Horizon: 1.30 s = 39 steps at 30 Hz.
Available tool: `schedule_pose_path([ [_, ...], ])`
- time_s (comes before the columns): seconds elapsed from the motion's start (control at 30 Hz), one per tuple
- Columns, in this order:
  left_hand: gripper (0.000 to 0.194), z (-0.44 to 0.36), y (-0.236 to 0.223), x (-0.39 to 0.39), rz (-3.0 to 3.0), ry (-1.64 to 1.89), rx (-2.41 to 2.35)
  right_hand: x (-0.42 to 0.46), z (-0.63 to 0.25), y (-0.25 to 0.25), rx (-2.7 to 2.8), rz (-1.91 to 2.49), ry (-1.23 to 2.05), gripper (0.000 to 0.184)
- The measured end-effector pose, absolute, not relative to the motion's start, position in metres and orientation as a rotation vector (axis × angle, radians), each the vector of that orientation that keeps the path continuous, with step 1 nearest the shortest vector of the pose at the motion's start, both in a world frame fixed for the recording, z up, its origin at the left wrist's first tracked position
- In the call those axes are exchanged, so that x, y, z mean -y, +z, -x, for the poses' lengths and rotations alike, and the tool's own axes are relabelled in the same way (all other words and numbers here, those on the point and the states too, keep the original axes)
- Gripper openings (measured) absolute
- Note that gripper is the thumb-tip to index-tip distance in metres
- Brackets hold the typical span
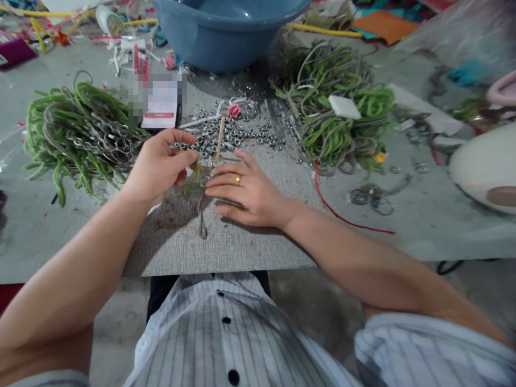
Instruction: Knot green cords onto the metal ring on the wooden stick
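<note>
My left hand (159, 164) is curled in a pinch on the end of a green cord (189, 188) above the grey textured board (242, 242). My right hand (245, 191), with a gold ring, lies with its fingers stretched flat on the same cord, pressing it to the board. A grey loop of the cord (201, 220) trails toward me. Just beyond my fingers stands a thin wooden stick (220, 138) among a heap of small metal nuts (229, 134).
A pile of green and grey cords (76, 131) lies left, another pile (338, 107) right with a white block on it. A phone (161, 105), a blue basin (226, 29), a red wire (342, 215) and a white rounded object (484, 166) surround the board.
</note>
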<state>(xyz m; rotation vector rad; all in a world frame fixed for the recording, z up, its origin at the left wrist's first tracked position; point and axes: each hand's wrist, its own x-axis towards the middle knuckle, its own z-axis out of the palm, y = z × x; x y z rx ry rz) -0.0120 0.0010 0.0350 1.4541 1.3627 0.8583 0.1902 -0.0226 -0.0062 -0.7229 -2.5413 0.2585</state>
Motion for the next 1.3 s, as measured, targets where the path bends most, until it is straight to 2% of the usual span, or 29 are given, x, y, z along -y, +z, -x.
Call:
schedule_pose_path([
  [0.1,0.014,0.003,0.034,0.006,-1.495,0.814,-1.356,0.022,-0.192,-0.005,2.401,0.788,0.174,0.029],
  [0.4,0.015,-0.003,0.023,0.013,-1.741,0.725,-1.244,0.025,-0.187,-0.003,2.394,0.872,0.103,0.028],
  [0.5,0.015,-0.002,0.021,0.014,-1.923,0.729,-1.272,0.025,-0.187,-0.002,2.323,0.886,0.194,0.028],
  [0.6,0.017,-0.002,0.026,0.019,-2.031,0.895,-1.372,0.023,-0.189,-0.001,2.127,0.925,0.394,0.026],
  [0.67,0.025,-0.003,0.031,0.023,-2.01,0.958,-1.355,0.022,-0.19,-0.001,1.966,0.913,0.493,0.024],
  [0.8,0.051,-0.005,0.037,0.027,-1.85,0.779,-0.995,0.019,-0.19,-0.003,1.82,0.902,0.486,0.027],
  [0.87,0.053,-0.006,0.035,0.026,-1.84,0.703,-0.895,0.019,-0.191,-0.003,1.85,0.995,0.434,0.028],
  [0.97,0.049,-0.009,0.031,0.024,-1.867,0.685,-0.885,0.019,-0.191,-0.003,1.889,1.068,0.42,0.026],
  [1.3,0.026,-0.012,0.028,0.021,-1.823,0.79,-1.04,0.014,-0.19,-0.008,1.748,0.89,0.686,0.02],
])
